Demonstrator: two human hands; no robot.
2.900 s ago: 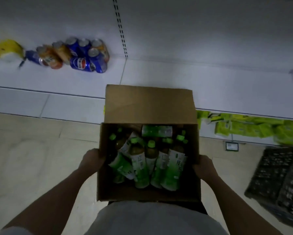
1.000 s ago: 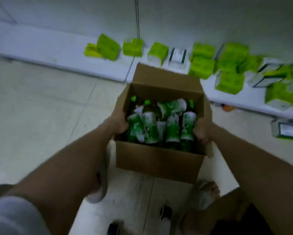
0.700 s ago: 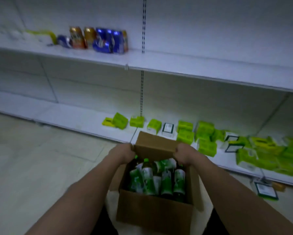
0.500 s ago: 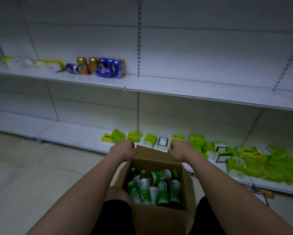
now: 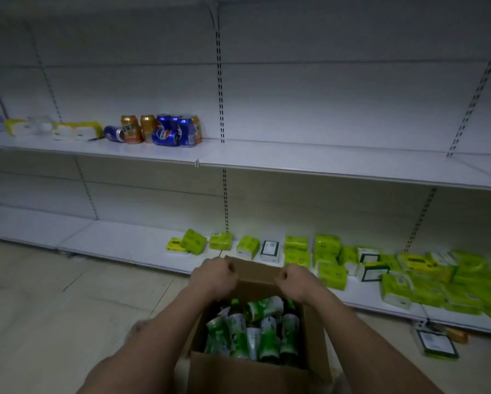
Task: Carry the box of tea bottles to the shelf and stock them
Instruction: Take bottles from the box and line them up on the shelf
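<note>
I see the cardboard box [image 5: 247,373] low in my view, on the floor in front of the bottom shelf [image 5: 119,245], its open top facing up and its far flap [image 5: 255,270] standing toward the shelving. Most tea bottles [image 5: 252,328] inside stand upright, long axes vertical with green caps up, while one lies across the top of the others, roughly left to right. My left hand [image 5: 214,275] and right hand [image 5: 294,281] sit at the flap's two upper corners, fingers curled shut on the cardboard edge. Half a second ago my view sat slightly lower; now it has tipped up, showing more of the back panel above the middle shelf [image 5: 338,164], and the hands grip the flap as before. Soda cans [image 5: 159,132] cluster on the middle shelf at left; green tissue packs [image 5: 329,257] are scattered along the bottom shelf.
</note>
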